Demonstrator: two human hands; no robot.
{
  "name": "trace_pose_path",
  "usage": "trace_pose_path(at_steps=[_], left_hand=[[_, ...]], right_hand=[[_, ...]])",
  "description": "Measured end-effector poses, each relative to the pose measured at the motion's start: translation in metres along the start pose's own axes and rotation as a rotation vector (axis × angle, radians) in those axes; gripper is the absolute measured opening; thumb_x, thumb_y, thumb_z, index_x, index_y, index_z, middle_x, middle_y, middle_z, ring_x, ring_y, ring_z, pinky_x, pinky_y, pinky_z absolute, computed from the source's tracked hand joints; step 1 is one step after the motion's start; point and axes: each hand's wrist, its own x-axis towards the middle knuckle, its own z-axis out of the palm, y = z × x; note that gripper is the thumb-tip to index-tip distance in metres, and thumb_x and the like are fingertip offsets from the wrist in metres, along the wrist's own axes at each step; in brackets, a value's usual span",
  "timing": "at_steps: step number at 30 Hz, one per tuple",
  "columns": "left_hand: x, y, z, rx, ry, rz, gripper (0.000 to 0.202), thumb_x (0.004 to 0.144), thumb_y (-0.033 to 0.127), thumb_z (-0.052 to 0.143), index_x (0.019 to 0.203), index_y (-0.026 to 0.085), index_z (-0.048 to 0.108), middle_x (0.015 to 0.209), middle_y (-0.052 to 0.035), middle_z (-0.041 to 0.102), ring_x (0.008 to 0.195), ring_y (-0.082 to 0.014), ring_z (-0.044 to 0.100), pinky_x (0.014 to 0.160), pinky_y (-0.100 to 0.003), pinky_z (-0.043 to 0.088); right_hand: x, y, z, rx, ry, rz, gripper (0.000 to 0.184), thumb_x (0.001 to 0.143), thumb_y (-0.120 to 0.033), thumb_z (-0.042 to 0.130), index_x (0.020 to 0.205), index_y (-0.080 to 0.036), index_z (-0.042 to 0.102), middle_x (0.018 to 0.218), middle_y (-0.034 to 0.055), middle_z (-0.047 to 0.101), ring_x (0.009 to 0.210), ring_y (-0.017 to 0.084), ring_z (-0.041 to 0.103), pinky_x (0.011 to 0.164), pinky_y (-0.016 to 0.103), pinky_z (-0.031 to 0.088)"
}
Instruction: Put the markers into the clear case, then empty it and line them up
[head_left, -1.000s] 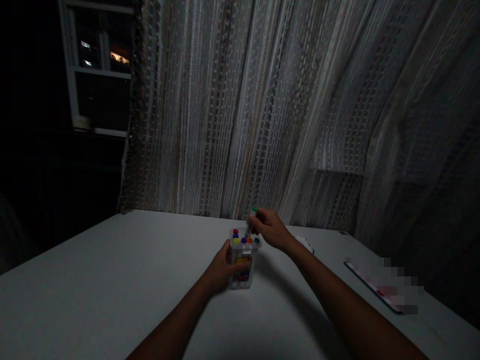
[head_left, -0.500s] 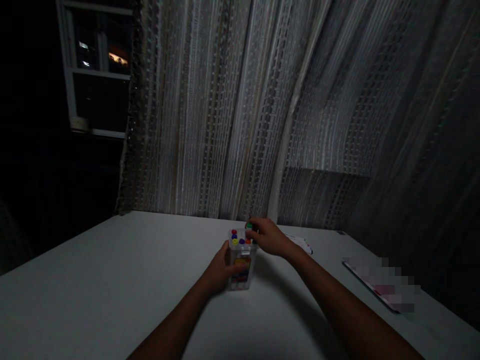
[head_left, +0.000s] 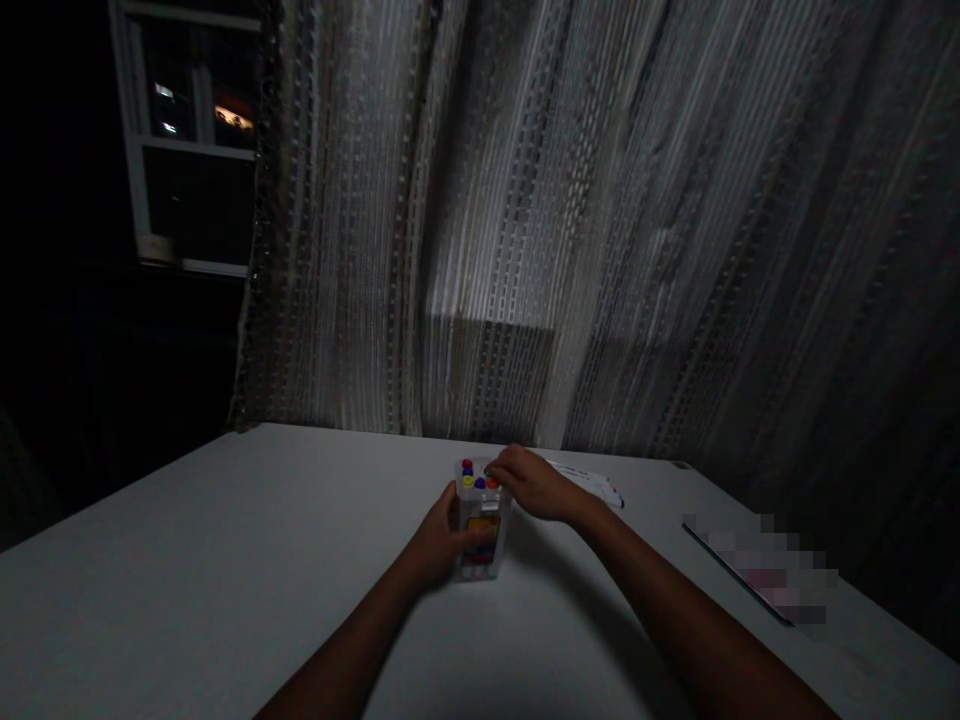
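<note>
A small clear marker box (head_left: 480,545) stands upright on the white table (head_left: 225,580), with several coloured marker caps (head_left: 471,474) showing at its top. My left hand (head_left: 439,540) is wrapped round the box's left side and front. My right hand (head_left: 529,483) rests over the top right of the box, its fingertips pressed down on the caps there. The green-capped marker is hidden under those fingers. The room is dim.
More markers (head_left: 596,480) lie flat on the table just behind my right wrist. A flat dark-edged pad (head_left: 739,570) lies at the right. A patterned curtain (head_left: 570,220) hangs behind the table, and a window (head_left: 187,140) is at the upper left.
My right hand has lowered the green-capped marker from above the box down into it and now rests on the caps. The left hand kept its hold on the box.
</note>
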Motion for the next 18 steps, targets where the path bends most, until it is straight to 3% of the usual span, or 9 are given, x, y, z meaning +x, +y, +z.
trace_pose_path(at_steps=[4, 12, 18], left_hand=[[0.001, -0.003, 0.000, 0.024, 0.000, 0.019, 0.058, 0.058, 0.023, 0.081, 0.107, 0.016, 0.050, 0.107, -0.0090, 0.065, 0.097, -0.0218, 0.063, 0.086, -0.033, 0.048], [0.002, -0.006, -0.002, -0.023, -0.007, 0.007, 0.063, 0.055, 0.024, 0.081, 0.109, 0.016, 0.049, 0.110, -0.0098, 0.064, 0.097, -0.0232, 0.063, 0.085, -0.035, 0.048], [0.000, -0.003, 0.000, 0.000, 0.003, -0.022, 0.063, 0.055, 0.024, 0.082, 0.108, 0.017, 0.049, 0.108, -0.0097, 0.065, 0.097, -0.0238, 0.063, 0.084, -0.036, 0.049]], right_hand=[[-0.004, 0.004, 0.002, 0.099, 0.072, 0.052, 0.027, 0.084, -0.016, 0.042, 0.077, -0.014, 0.068, 0.078, 0.0058, 0.066, 0.078, 0.017, 0.058, 0.076, 0.027, 0.042], [-0.007, 0.013, 0.002, 0.347, 0.127, 0.111, 0.027, 0.082, -0.015, 0.043, 0.092, -0.013, 0.068, 0.094, 0.0083, 0.070, 0.087, 0.018, 0.061, 0.081, 0.033, 0.047], [-0.014, 0.046, -0.001, 0.520, 0.257, 0.230, 0.030, 0.081, -0.019, 0.040, 0.097, -0.013, 0.065, 0.093, 0.0094, 0.070, 0.087, 0.018, 0.063, 0.075, 0.032, 0.050]])
